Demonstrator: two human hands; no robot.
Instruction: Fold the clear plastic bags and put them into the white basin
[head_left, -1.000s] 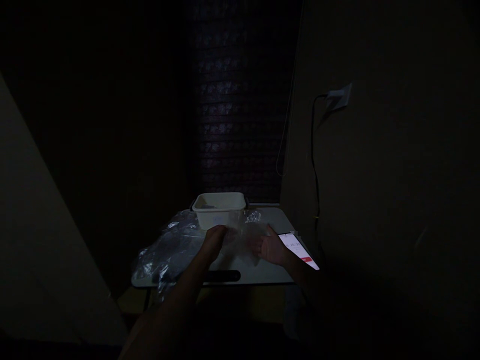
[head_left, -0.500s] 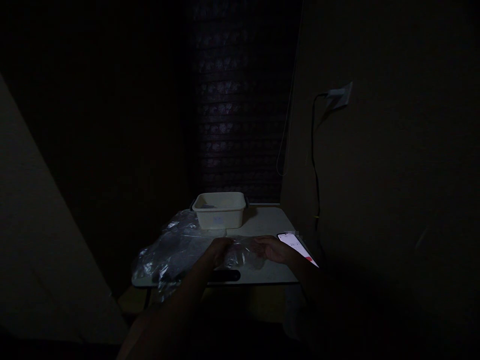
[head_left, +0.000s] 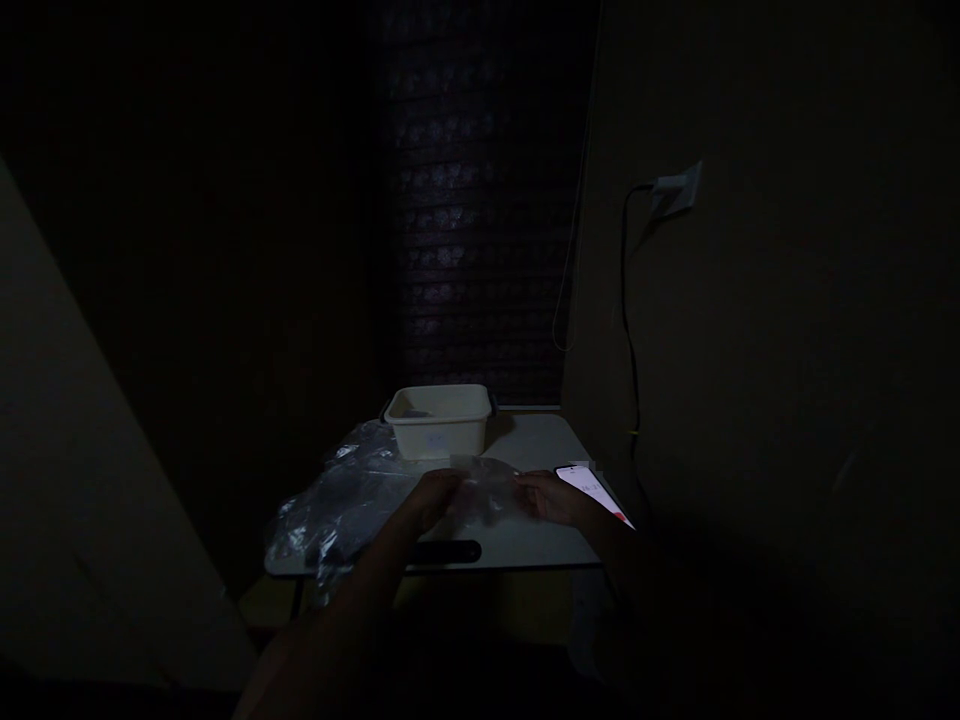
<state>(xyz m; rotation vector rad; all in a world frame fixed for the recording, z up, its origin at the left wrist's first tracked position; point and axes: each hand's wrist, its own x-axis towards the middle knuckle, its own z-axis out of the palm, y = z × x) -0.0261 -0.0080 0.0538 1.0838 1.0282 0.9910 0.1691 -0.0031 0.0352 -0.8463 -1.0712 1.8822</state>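
A clear plastic bag (head_left: 489, 488) is stretched between my two hands above the front half of a small white table (head_left: 547, 440). My left hand (head_left: 436, 496) is closed on the bag's left side. On its right side my right hand (head_left: 546, 496) pinches the bag. More crumpled clear plastic (head_left: 345, 500) covers the table's left part and hangs over the front edge. Behind the hands stands a white tub (head_left: 441, 430) with dark handles and a small label; something greyish lies inside it.
A lit phone (head_left: 592, 490) lies at the table's right edge, beside my right wrist. A dark slot (head_left: 450, 551) runs along the front edge. On the right wall, a cable (head_left: 628, 300) hangs from a socket. The room is very dark.
The bag between my hands has shifted and looks flatter, with its upper edge raised a little towards the tub. My hands have barely moved.
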